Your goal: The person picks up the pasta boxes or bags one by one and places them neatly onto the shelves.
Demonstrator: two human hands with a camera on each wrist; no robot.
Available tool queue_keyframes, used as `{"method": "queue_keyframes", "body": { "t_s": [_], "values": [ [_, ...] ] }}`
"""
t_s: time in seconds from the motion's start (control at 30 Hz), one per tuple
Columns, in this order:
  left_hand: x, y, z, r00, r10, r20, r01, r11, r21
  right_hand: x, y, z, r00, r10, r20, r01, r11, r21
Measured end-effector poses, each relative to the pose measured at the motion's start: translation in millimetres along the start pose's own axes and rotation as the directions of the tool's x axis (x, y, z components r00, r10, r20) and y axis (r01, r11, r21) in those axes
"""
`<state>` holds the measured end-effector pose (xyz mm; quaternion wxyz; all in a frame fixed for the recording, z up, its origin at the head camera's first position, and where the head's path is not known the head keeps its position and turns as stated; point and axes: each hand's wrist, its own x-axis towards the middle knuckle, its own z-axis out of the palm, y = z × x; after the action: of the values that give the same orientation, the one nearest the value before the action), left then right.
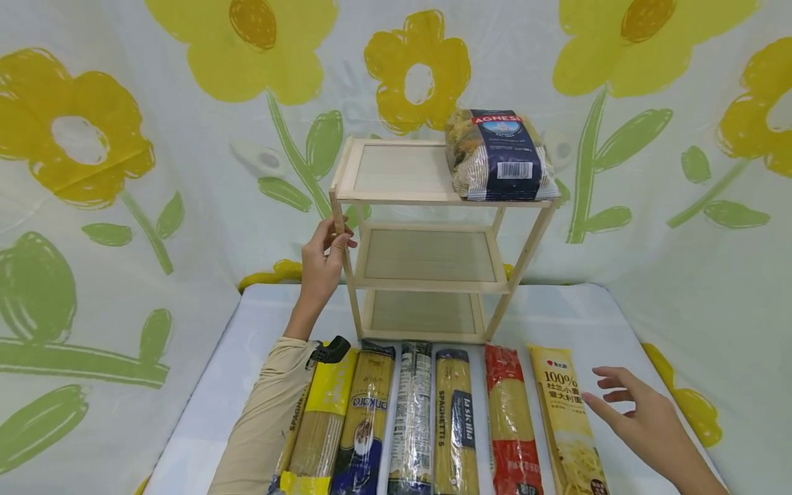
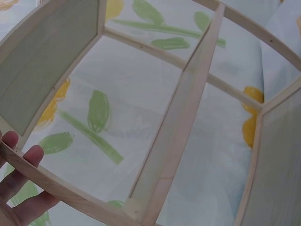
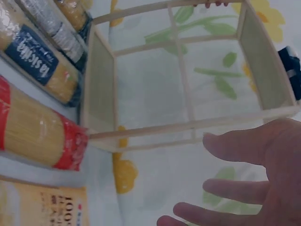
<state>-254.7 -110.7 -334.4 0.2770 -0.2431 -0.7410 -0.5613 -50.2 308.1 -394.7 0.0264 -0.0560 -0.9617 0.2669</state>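
Note:
A three-tier wooden shelf rack [image 1: 433, 286] stands at the back of the table. My left hand [image 1: 324, 253] holds its left front post just below the top tier, fingers and thumb around the wood; in the left wrist view the fingers [image 2: 34, 155] bend over the post. On the right side of the top tier sits a bag of Agnesi pasta [image 1: 501, 155]. My right hand [image 1: 650, 419] is in the air with fingers spread, holding nothing. It is just right of a yellow pack of noodles with Chinese lettering [image 1: 559, 405].
In front of the rack lies a row of long spaghetti packs: a yellow-ended one [image 1: 322, 419], an Ankara pack [image 1: 364, 419], a silvery one [image 1: 411, 412], a La Sicilia pack [image 1: 456, 426] and a red-ended one [image 1: 512, 412]. A flowered cloth [image 1: 204, 144] hangs behind.

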Motion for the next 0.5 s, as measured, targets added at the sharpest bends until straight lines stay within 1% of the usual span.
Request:
{"method": "queue_keyframes", "body": {
  "t_s": [0.1, 0.23, 0.3, 0.43, 0.5],
  "values": [
    [0.5, -0.8, -0.2, 1.000, -0.005, 0.000, 0.005, 1.000, -0.005, -1, 7, 8, 0.999, 0.036, 0.034, -0.037, 0.999, 0.014],
    [0.3, -2.1, -1.1, 1.000, -0.010, -0.006, 0.010, 1.000, -0.009, -2, 15, 18, 0.994, 0.072, 0.084, -0.073, 0.997, 0.003],
    [0.2, -2.2, -1.4, 1.000, -0.011, -0.006, 0.011, 1.000, -0.005, -2, 20, 24, 0.989, 0.097, 0.115, -0.097, 0.995, -0.001],
    [0.4, -1.2, -0.9, 1.000, -0.003, -0.003, 0.003, 1.000, -0.008, -3, 30, 38, 0.969, 0.168, 0.182, -0.170, 0.985, -0.005],
    [0.7, -0.7, -0.2, 1.000, 0.001, -0.004, -0.001, 1.000, -0.011, -5, 37, 45, 0.962, 0.188, 0.200, -0.191, 0.982, -0.008]
  ]
}}
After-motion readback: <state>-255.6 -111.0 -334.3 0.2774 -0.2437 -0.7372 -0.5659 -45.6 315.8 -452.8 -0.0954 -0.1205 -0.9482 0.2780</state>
